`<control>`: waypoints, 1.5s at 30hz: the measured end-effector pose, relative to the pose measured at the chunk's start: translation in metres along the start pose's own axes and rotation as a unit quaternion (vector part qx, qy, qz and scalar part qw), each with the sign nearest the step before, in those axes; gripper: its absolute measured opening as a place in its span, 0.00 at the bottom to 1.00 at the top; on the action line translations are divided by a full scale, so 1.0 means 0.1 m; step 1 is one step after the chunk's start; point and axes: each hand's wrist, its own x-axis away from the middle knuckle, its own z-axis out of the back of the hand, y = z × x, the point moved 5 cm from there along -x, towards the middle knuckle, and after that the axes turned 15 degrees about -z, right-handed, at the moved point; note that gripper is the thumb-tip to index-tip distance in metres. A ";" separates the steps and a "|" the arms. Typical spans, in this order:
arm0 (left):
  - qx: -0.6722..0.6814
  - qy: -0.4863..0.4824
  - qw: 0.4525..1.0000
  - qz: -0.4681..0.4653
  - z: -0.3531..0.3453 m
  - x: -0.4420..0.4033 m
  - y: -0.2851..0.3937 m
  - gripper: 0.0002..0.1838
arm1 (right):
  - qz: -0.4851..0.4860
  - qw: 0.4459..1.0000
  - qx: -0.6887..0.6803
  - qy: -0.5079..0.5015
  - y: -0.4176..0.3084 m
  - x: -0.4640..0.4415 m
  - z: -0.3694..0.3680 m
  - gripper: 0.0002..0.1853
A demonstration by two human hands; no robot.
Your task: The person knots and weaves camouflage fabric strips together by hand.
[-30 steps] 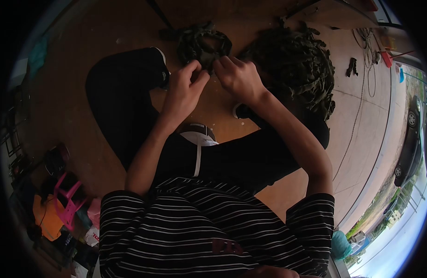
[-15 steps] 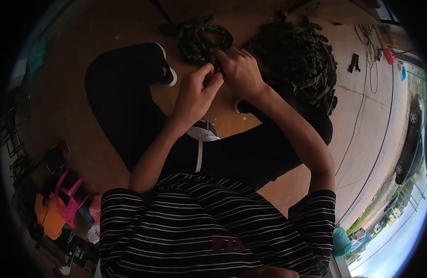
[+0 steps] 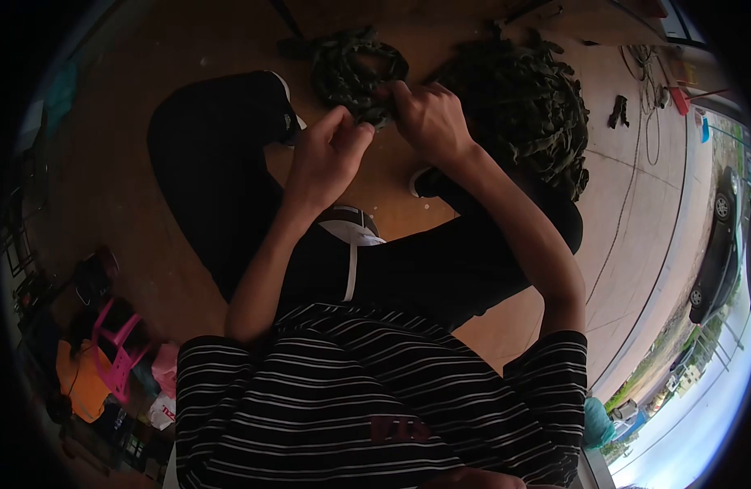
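Observation:
Both hands are at the near edge of a dark green coil of fabric strips (image 3: 343, 75), which lies in a ring on the brown floor. My left hand (image 3: 328, 159) is closed in a pinch on a dark strip at the coil's near side. Just right of it, my right hand (image 3: 431, 122) is closed too, its fingers on the strip at the coil's right side. A small gap parts the two hands. Most of the strip between the fingertips is dark and hard to make out. A large heap of similar strips (image 3: 526, 114) sits right of my right hand.
My bent legs in black trousers (image 3: 212, 171) frame the floor below the hands. A white and dark round object (image 3: 347, 226) lies between them. At the right are a rope (image 3: 636, 179) and a small dark piece (image 3: 618, 112). A pink plastic chair (image 3: 114, 354) stands lower left.
Since half a second ago, my left hand has drawn back left, widening the gap between the hands. My right hand has shifted slightly right.

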 end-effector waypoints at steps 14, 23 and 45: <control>0.096 -0.023 0.990 0.104 -0.18 0.02 -0.28 0.18 | -0.054 0.993 0.037 -0.094 0.41 -0.02 -0.18 0.22; 0.163 0.039 0.984 0.058 -0.49 -0.04 -0.54 0.20 | -0.017 0.997 0.002 -0.069 0.17 0.10 -0.18 0.15; 0.132 -0.037 0.986 -0.090 -0.52 -0.09 -0.59 0.21 | -0.133 0.979 -0.029 -0.150 0.20 0.32 -0.39 0.14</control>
